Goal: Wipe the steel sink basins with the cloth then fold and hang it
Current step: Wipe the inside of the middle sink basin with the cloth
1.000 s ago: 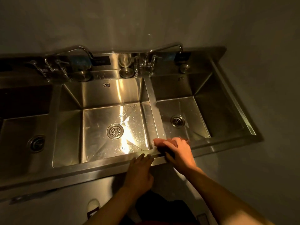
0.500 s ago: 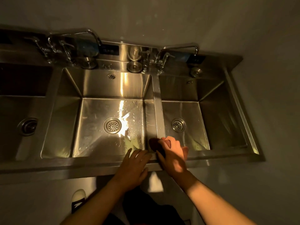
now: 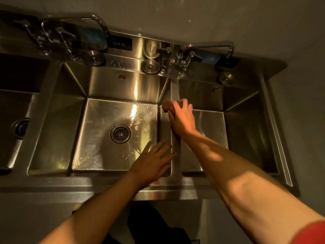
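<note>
A steel sink unit shows a wet middle basin point(image 3: 98, 138) with a round drain point(image 3: 120, 133) and a right basin point(image 3: 246, 131). A steel divider point(image 3: 175, 150) runs between them. My right hand point(image 3: 182, 118) grips a small dark reddish cloth point(image 3: 166, 106) and presses it on the divider about halfway back. Most of the cloth is hidden under my fingers. My left hand point(image 3: 154, 162) lies flat with spread fingers over the middle basin's front right corner, beside the divider, and holds nothing.
Two swivel faucets point(image 3: 98, 22) point(image 3: 211, 49) and several round steel fittings line the back ledge point(image 3: 133, 60) against the wall. A third basin point(image 3: 15, 124) lies in shadow at the left. The unit's raised right rim point(image 3: 276, 131) borders a plain wall.
My right hand slid the cloth from the front rim back along the divider. My left hand moved from the front rim out over the middle basin's corner. The view tipped closer over the sink.
</note>
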Available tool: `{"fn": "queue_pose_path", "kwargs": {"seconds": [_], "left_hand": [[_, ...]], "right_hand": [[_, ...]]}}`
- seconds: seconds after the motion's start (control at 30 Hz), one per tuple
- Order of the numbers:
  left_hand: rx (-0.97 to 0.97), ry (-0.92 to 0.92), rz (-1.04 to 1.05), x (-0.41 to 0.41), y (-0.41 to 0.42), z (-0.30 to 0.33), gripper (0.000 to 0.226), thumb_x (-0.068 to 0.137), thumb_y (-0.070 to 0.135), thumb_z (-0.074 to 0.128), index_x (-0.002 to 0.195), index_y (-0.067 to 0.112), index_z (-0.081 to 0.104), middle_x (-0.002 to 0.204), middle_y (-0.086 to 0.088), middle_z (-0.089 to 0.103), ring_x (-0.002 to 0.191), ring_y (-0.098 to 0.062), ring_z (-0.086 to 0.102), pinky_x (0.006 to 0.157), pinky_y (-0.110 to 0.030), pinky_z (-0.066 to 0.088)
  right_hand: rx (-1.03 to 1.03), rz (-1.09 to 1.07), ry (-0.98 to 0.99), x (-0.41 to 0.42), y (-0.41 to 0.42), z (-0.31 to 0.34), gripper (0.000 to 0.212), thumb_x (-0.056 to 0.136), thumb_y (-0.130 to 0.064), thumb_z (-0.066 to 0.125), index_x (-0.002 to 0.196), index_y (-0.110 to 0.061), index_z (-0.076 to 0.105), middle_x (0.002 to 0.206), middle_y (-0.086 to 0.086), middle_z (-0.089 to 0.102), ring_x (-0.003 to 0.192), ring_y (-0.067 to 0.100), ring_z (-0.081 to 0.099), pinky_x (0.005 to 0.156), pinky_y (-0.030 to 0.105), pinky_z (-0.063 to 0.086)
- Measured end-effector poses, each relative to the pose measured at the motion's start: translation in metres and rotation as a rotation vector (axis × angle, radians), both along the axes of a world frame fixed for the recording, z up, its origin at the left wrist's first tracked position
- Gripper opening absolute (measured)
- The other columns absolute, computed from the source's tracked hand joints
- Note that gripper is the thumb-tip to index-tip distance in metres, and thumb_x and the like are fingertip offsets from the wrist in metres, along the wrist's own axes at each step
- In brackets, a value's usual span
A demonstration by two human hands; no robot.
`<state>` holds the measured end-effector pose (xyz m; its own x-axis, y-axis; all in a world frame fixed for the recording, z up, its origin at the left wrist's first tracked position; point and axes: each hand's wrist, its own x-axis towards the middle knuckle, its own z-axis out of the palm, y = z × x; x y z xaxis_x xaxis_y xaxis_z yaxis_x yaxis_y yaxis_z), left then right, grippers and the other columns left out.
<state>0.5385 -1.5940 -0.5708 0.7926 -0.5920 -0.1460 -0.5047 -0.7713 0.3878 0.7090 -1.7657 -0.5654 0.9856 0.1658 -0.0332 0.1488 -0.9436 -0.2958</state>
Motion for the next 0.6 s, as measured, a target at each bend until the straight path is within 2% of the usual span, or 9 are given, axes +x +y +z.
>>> {"fn": "queue_pose_path", "kwargs": {"seconds": [0.07,0.13,0.27,0.43,0.6], "left_hand": [[-0.022,0.011,0.043,-0.001,0.000,-0.005,0.056,0.107,0.052,0.040,0.161,0.043,0.027,0.173,0.006,0.018,0.162,-0.023,0.003,0.127,-0.053,0.001],[-0.048,0.041,0.084,-0.005,-0.002,-0.007,0.059,0.105,0.053,0.045,0.160,0.044,0.027,0.173,0.009,0.016,0.161,-0.022,0.002,0.127,-0.054,0.001],[-0.081,0.043,0.102,-0.003,-0.006,-0.008,0.056,0.103,0.054,0.048,0.157,0.042,0.038,0.170,0.008,0.024,0.161,-0.024,0.010,0.126,-0.052,0.003],[-0.079,0.044,0.092,-0.004,-0.006,-0.012,0.057,0.103,0.058,0.045,0.156,0.042,0.040,0.169,0.008,0.025,0.160,-0.023,0.010,0.126,-0.051,0.005],[-0.051,0.080,0.118,-0.008,-0.009,-0.012,0.062,0.103,0.059,0.044,0.160,0.043,0.029,0.173,0.009,0.015,0.161,-0.021,0.004,0.126,-0.050,0.001]], "right_hand": [[0.005,-0.009,0.002,0.032,0.003,-0.003,0.031,0.098,-0.044,0.050,0.127,-0.036,0.047,0.138,0.008,0.037,0.116,0.031,0.044,0.087,0.050,0.054],[0.025,-0.029,0.003,0.064,0.008,-0.005,0.033,0.096,-0.048,0.050,0.127,-0.037,0.046,0.142,0.008,0.036,0.121,0.032,0.043,0.094,0.051,0.052],[0.023,-0.106,0.031,0.126,0.019,-0.005,0.042,0.098,-0.042,0.054,0.138,-0.035,0.043,0.158,0.011,0.026,0.140,0.042,0.033,0.108,0.056,0.043],[0.028,-0.100,0.025,0.144,0.019,-0.007,0.037,0.098,-0.040,0.052,0.134,-0.035,0.044,0.153,0.013,0.033,0.137,0.042,0.035,0.106,0.057,0.045],[0.054,-0.118,0.014,0.101,0.019,0.000,0.040,0.096,-0.039,0.056,0.134,-0.035,0.046,0.150,0.009,0.032,0.130,0.036,0.039,0.104,0.052,0.046]]}}
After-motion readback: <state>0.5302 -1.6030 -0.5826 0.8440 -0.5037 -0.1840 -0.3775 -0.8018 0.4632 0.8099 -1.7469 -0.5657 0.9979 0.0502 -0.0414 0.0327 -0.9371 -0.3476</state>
